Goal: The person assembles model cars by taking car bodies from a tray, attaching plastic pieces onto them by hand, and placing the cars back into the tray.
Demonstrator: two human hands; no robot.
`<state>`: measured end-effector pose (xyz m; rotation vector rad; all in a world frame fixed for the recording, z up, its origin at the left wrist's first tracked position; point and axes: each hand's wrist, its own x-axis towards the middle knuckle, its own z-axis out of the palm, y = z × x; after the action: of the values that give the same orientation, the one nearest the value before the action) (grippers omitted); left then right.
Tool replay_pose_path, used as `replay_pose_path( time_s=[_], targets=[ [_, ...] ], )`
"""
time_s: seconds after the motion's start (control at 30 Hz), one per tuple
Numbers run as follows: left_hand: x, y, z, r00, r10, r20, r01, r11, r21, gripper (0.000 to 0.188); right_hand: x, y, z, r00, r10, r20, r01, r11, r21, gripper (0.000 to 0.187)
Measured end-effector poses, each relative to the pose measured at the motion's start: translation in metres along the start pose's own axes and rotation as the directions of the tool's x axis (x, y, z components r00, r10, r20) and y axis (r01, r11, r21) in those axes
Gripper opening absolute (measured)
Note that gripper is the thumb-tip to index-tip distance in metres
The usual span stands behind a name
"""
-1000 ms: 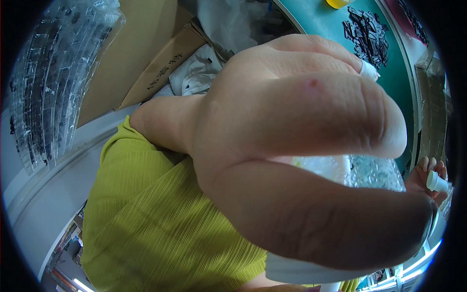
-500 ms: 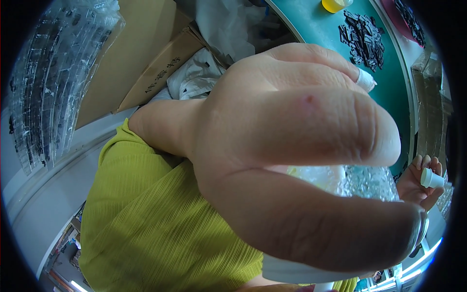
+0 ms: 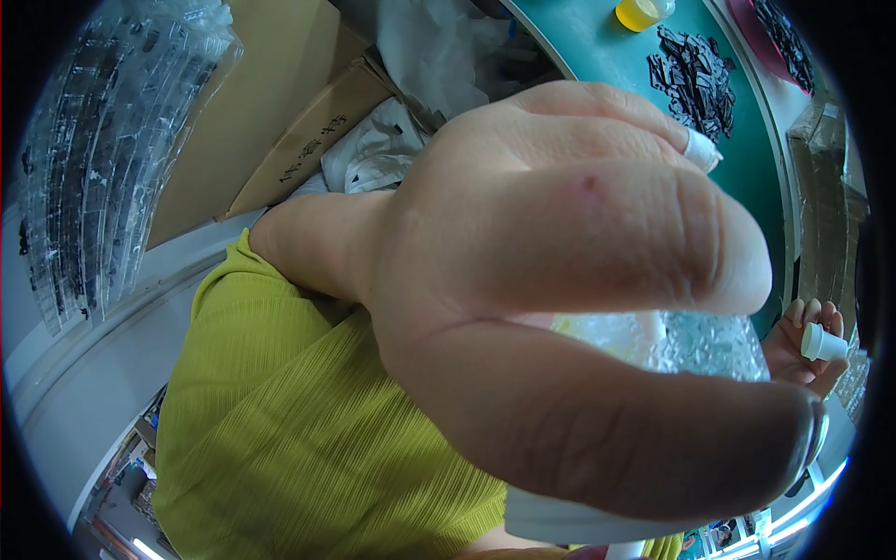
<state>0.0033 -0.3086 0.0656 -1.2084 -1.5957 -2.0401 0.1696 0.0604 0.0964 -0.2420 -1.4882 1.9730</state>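
Note:
Filling the middle of the picture very close up is my left hand (image 3: 523, 252). Its thumb and index finger are spread apart, with nothing seen held between them. One finger wears a white wrap (image 3: 702, 151) near its tip. Through the gap, bubble wrap (image 3: 711, 347) shows behind the hand. At the right edge, much smaller, my right hand (image 3: 787, 353) has its fingers curled about a small white cup-shaped piece (image 3: 825, 343); its forearm is hidden. Below my left thumb, a white curved band (image 3: 583, 521) is partly covered, so its kind is unclear.
A green tabletop (image 3: 597, 42) carries a pile of black strips (image 3: 695, 79) and a jar of yellow liquid (image 3: 642, 13). Beyond it sits a pink container (image 3: 756, 37) with more black pieces. A cardboard box (image 3: 303, 149) and clear-wrapped black parts (image 3: 103, 159) stand at the left.
The view has shifted very slightly. Both hands keep nearly the same pose, and the small white piece stays in my right hand.

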Motion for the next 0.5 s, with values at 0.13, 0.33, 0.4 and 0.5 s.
replay_pose_path(
  time_s=[0.13,0.33,0.4,0.5],
  targets=[
    [-0.001,-0.0003,-0.0051,1.0,-0.02,0.004,0.02,1.0,0.007,0.038,-0.0022,0.0016,-0.0002,1.0,0.008,-0.009,-0.008,1.0,0.003,0.058],
    [0.0002,-0.0041,-0.0027,0.999,-0.032,0.006,0.032,0.999,0.013,0.038,-0.0009,0.0024,0.0004,1.0,0.003,-0.017,-0.003,1.0,0.005,0.059],
    [0.0005,-0.0038,-0.0002,1.0,-0.03,0.006,0.03,0.999,0.014,0.038,0.0006,0.0023,0.0006,1.0,-0.005,-0.016,0.005,1.0,0.005,0.059],
    [0.0019,-0.0052,0.0002,1.0,-0.022,0.004,0.022,1.0,0.015,0.038,0.0029,0.0017,0.0017,1.0,-0.02,-0.014,0.021,1.0,0.005,0.06]
  ],
)
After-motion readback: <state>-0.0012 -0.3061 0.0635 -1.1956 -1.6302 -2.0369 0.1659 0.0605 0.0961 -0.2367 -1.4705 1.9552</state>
